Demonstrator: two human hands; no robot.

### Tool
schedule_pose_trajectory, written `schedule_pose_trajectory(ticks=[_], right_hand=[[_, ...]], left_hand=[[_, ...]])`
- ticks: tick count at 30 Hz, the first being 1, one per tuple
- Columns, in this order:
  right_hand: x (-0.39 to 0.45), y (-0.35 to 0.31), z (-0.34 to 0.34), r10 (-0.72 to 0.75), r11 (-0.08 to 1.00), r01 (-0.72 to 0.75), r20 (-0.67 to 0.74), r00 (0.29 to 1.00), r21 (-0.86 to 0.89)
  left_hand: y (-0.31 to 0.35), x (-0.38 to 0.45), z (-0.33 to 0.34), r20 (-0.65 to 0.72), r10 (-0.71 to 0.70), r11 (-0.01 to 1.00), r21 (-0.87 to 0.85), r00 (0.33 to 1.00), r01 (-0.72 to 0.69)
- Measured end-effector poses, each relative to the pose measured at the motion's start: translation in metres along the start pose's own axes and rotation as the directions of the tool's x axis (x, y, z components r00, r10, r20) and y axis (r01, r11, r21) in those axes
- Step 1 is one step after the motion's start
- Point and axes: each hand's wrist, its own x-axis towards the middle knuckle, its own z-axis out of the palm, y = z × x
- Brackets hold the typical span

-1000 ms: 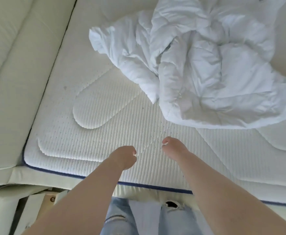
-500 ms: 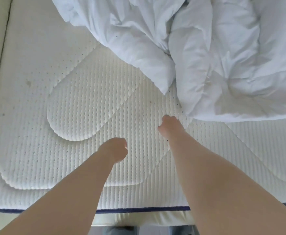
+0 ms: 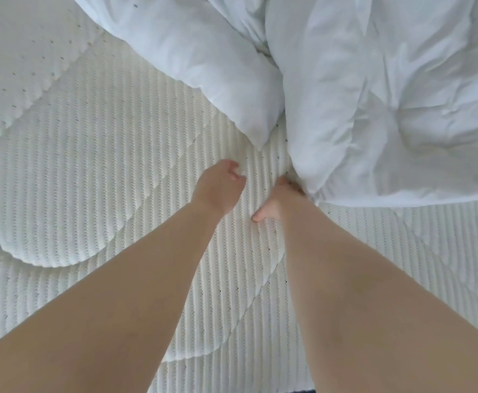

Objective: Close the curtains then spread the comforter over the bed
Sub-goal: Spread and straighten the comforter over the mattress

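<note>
- Crumpled in a heap, the white comforter point(image 3: 374, 89) fills the frame from 12 to 3 o'clock, lying on the mattress point(image 3: 96, 171); one puffy lobe hangs down toward the centre and a larger fold drops just right of it.
- At the lower corner of that larger fold, just right of centre, the right hand point(image 3: 281, 201) meets the fabric: its fingers point(image 3: 290, 185) curl against the comforter's edge and part of them is hidden by the cloth, while the thumb point(image 3: 259, 217) sticks out toward 8 o'clock onto the mattress. It appears to be gripping the corner.
- Just left of it, the left hand point(image 3: 220, 188) hovers over the ribbed mattress, fingers loosely bent and apart, holding nothing; it lies near the tip of the hanging lobe but does not touch it.
- Both bare forearms reach in from 6 to 8 o'clock and 4 to 5 o'clock, converging toward the centre.
- Beneath everything, the cream mattress shows diagonal ribbing and rounded quilted panels, with a smoother dotted area at 10 o'clock.
</note>
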Motion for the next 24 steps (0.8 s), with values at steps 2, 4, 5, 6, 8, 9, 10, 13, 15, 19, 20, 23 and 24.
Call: schedule_pose_trajectory(ticks=[2, 4, 5, 6, 8, 9, 10, 13, 15, 19, 20, 23, 24], right_hand=[[0.004, -0.003, 0.002, 0.000, 1.000, 0.000, 0.000, 1.000, 0.006], [0.007, -0.006, 0.003, 0.007, 1.000, -0.007, 0.000, 1.000, 0.007], [0.008, -0.007, 0.002, 0.007, 1.000, -0.007, 0.004, 1.000, 0.005], [0.008, -0.008, 0.003, 0.003, 1.000, -0.003, 0.007, 1.000, 0.003], [0.009, -0.007, 0.000, -0.012, 1.000, 0.012, 0.004, 1.000, -0.009], [0.010, -0.008, 0.000, -0.019, 1.000, 0.019, 0.005, 1.000, -0.012], [0.012, -0.007, -0.002, -0.026, 0.999, 0.026, 0.008, 1.000, -0.017], [0.015, -0.008, -0.004, -0.022, 1.000, 0.022, 0.020, 1.000, -0.008], [0.015, -0.006, -0.007, -0.021, 1.000, 0.021, 0.005, 1.000, 0.008], [0.000, -0.007, -0.006, -0.033, 0.998, 0.034, -0.029, 0.999, 0.053], [-0.004, -0.008, -0.006, -0.023, 0.998, 0.025, -0.039, 0.999, 0.064], [-0.020, -0.016, -0.008, 0.022, 0.999, -0.019, -0.059, 0.998, 0.048], [-0.030, -0.020, -0.006, 0.047, 0.999, -0.048, -0.081, 0.996, -0.003]], left_hand=[[0.017, 0.022, 0.002, -0.016, -0.069, 0.976, -0.210, 0.997, 0.064], [0.034, 0.041, 0.002, 0.010, -0.164, 0.853, -0.502, 0.986, 0.146], [0.041, 0.051, 0.003, 0.029, -0.192, 0.783, -0.597, 0.981, 0.171], [0.047, 0.059, 0.003, 0.046, -0.204, 0.731, -0.658, 0.978, 0.183], [0.059, 0.071, 0.007, 0.065, -0.233, 0.634, -0.747, 0.970, 0.203], [0.062, 0.076, 0.008, 0.052, -0.270, 0.612, -0.762, 0.962, 0.213], [0.065, 0.078, 0.010, 0.034, -0.307, 0.603, -0.766, 0.951, 0.222], [0.054, 0.085, 0.008, -0.053, -0.324, 0.765, -0.602, 0.945, 0.229], [0.028, 0.078, -0.005, -0.149, -0.306, 0.859, -0.468, 0.940, 0.206], [-0.057, 0.016, -0.046, -0.339, -0.353, 0.927, -0.255, 0.872, 0.276], [-0.076, -0.002, -0.054, -0.369, -0.350, 0.932, -0.227, 0.861, 0.282], [-0.127, -0.044, -0.075, -0.387, -0.358, 0.934, -0.145, 0.850, 0.327], [-0.142, -0.055, -0.081, -0.359, -0.376, 0.926, -0.120, 0.854, 0.357]])
